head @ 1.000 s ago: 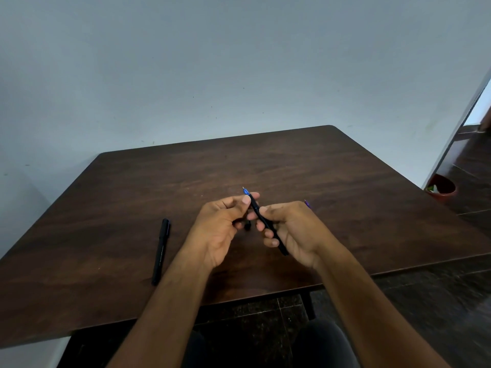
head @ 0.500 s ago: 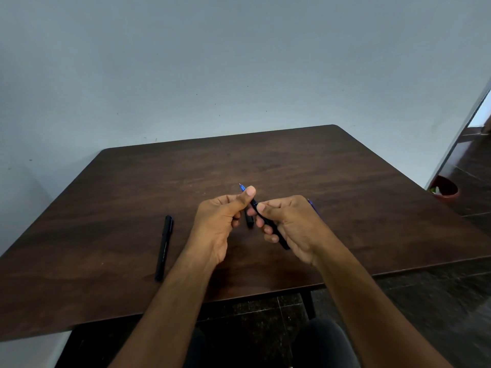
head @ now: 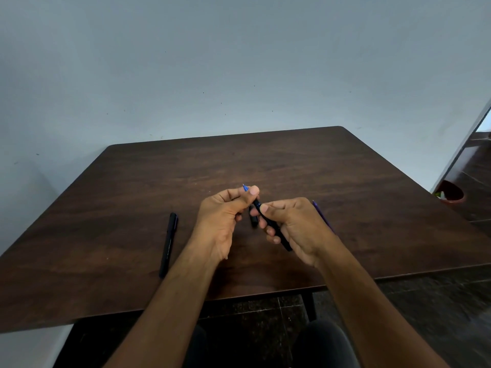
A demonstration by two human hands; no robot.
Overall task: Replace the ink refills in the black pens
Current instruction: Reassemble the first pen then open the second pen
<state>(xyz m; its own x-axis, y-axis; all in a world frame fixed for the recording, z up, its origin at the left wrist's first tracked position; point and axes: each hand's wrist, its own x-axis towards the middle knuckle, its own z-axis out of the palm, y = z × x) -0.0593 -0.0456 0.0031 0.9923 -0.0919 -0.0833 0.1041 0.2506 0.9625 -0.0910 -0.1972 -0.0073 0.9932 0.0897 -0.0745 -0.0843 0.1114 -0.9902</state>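
Observation:
A black pen barrel [head: 276, 230] slants across the middle of the dark wooden table [head: 292, 160], held above it. My right hand [head: 295, 227] grips the barrel's lower half. My left hand [head: 225, 216] pinches the front end, where a blue refill tip [head: 244, 187] sticks out past the thumb. A small black piece [head: 253, 217], perhaps a cap, shows between the hands. A second black pen [head: 168, 244], capped, lies on the table to the left. A thin purple refill [head: 322, 215] lies behind my right hand, partly hidden.
The table's front edge runs just below my wrists. A grey wall stands behind the table. A red-brown pot [head: 451, 193] sits on the floor at the right, by a doorway. My knees show under the table.
Both hands stay on the pen. The left thumb has slid up toward the blue tip, and the hands have shifted slightly; the pen on the left has not moved on the table.

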